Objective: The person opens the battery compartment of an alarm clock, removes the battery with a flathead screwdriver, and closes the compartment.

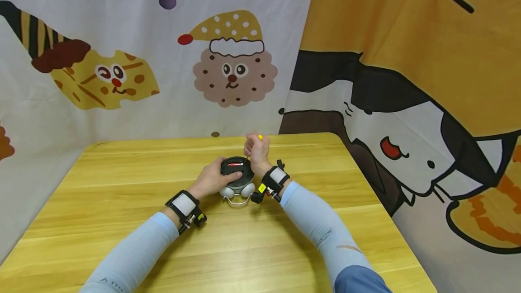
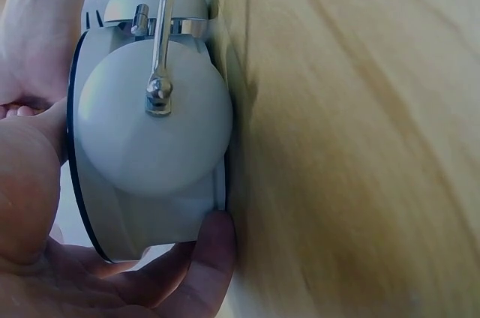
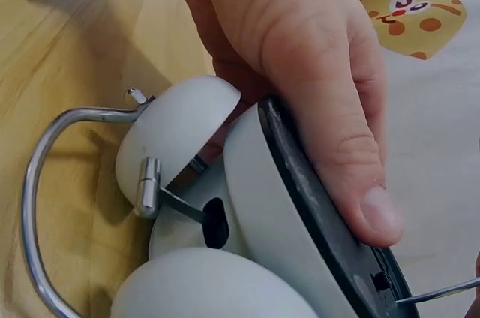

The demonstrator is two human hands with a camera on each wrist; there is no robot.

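Observation:
A white twin-bell alarm clock point(image 1: 240, 179) lies face down on the table, its black back upward and its bells and wire handle toward me. My left hand point(image 1: 212, 178) grips its left side, thumb over the back and fingers under the edge in the left wrist view. A thin screwdriver, whose metal shaft point(image 3: 442, 291) shows in the right wrist view, is in my right hand point(image 1: 258, 152). Its tip meets the black back near a small hole. A yellow handle end point(image 1: 260, 137) pokes above that fist. A red-and-white piece point(image 1: 235, 164) shows in the clock's back.
The wooden table point(image 1: 122, 184) reaches back to a hanging cloth point(image 1: 134, 8) printed with cartoon figures. An orange, black and white printed cloth point(image 1: 415, 35) hangs at the right. Both wrists carry strapped cameras.

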